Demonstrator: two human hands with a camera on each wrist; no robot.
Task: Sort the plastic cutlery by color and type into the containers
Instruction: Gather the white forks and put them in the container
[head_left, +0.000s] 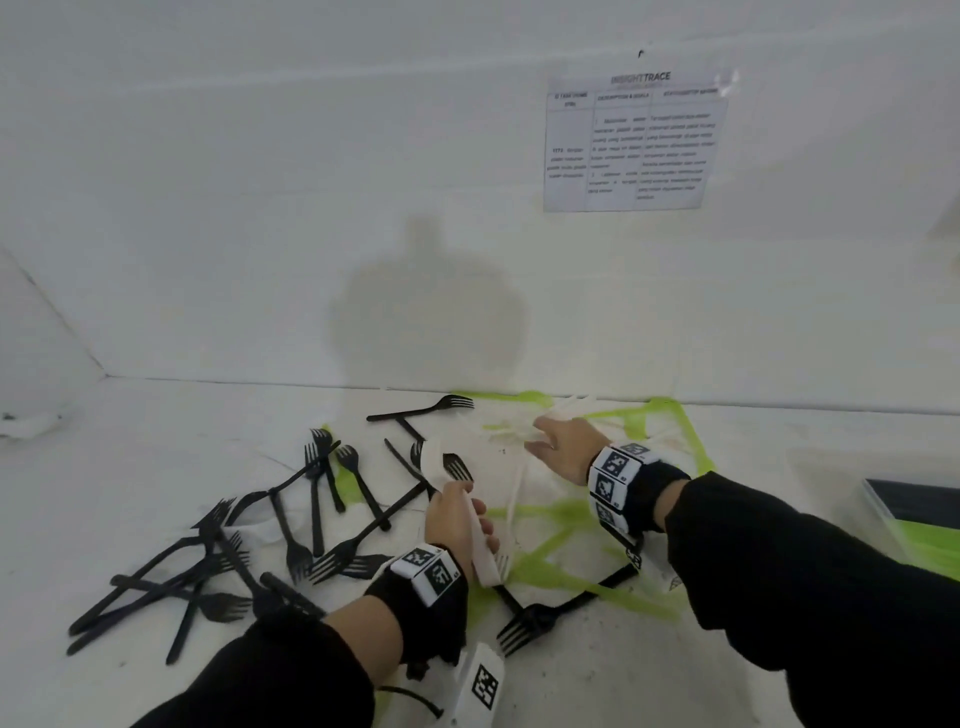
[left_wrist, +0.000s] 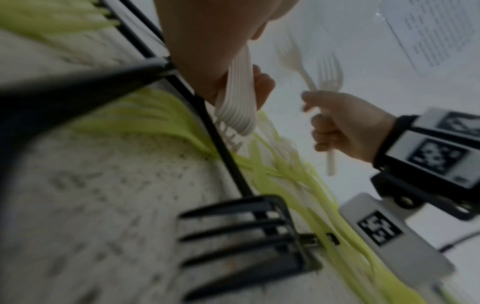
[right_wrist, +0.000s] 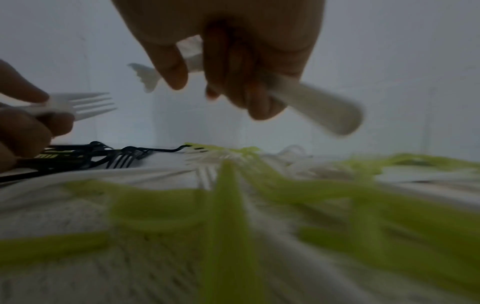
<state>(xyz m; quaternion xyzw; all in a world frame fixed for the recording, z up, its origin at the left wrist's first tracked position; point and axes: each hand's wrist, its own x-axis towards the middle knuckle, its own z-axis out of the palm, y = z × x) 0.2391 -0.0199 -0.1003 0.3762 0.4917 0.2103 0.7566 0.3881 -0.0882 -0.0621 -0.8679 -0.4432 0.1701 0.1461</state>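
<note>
My left hand (head_left: 465, 514) grips a stack of white plastic forks (head_left: 480, 545), seen edge-on in the left wrist view (left_wrist: 237, 98). My right hand (head_left: 558, 444), farther back over the green marks, is curled round the handles of two white forks (left_wrist: 324, 80); one handle (right_wrist: 319, 107) sticks out below the fist. Many black forks (head_left: 234, 561) lie scattered on the table to the left. One black fork (head_left: 550, 613) lies near my left wrist, large in the left wrist view (left_wrist: 246, 242). More white cutlery (head_left: 514, 499) lies on the table between my hands.
The white table (head_left: 156, 457) bears smeared green paint marks (head_left: 566, 530). The white wall behind carries a printed sheet (head_left: 628, 140). A dark-topped box with a green side (head_left: 914, 509) sits at the right edge. A lone black fork (head_left: 421, 410) lies near the wall.
</note>
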